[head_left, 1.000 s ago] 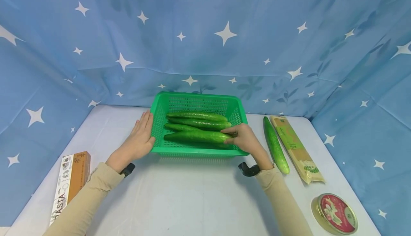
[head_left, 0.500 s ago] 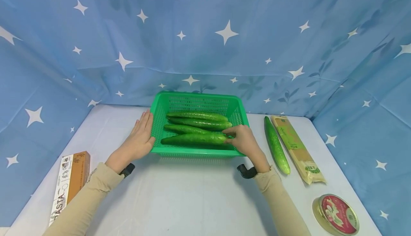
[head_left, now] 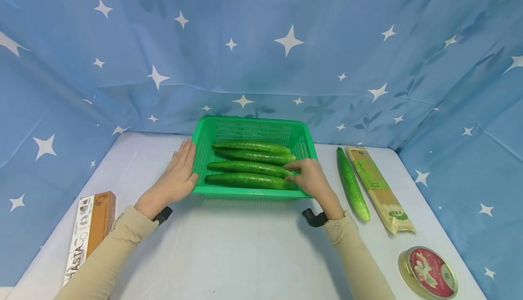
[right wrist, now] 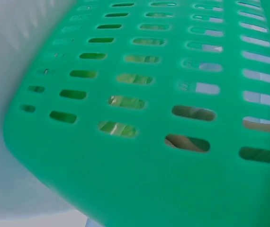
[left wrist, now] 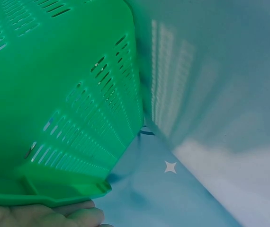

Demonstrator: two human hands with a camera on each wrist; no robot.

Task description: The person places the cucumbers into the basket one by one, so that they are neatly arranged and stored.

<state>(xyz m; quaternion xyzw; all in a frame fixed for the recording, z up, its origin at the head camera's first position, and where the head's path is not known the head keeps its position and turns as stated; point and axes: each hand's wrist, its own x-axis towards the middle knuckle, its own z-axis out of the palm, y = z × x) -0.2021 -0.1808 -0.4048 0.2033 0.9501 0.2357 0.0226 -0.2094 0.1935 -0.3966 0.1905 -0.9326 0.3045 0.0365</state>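
Observation:
Several cucumbers lie side by side, roughly crosswise, in a green plastic basket [head_left: 253, 193]. My left hand [head_left: 178, 173] rests flat against the basket's left end, fingers straight. In the left wrist view, its fingertips [left wrist: 85, 215] touch the rim. My right hand [head_left: 311, 177] reaches over the right end, its thumb and fingers bent around the right end of the second cucumber from the front [head_left: 249, 168]. The thumb touches or lies just above the front cucumber [head_left: 249, 181]. The right wrist view shows mostly the slotted basket wall [right wrist: 139, 170], which hides the grip.
Right of the basket lie another cucumber [head_left: 352, 184] and a long green-and-tan packet [head_left: 377, 186]. A round tin with a red lid [head_left: 429, 272] stands at the front right. A pasta box [head_left: 93, 227] lies at the left. Blue star-patterned cloth [head_left: 245, 55] surrounds the white table [head_left: 237, 250].
The front cucumber's right end has come down and forward, away from the second cucumber, which now shows along its length. My right hand shifted slightly; the left hand stayed put.

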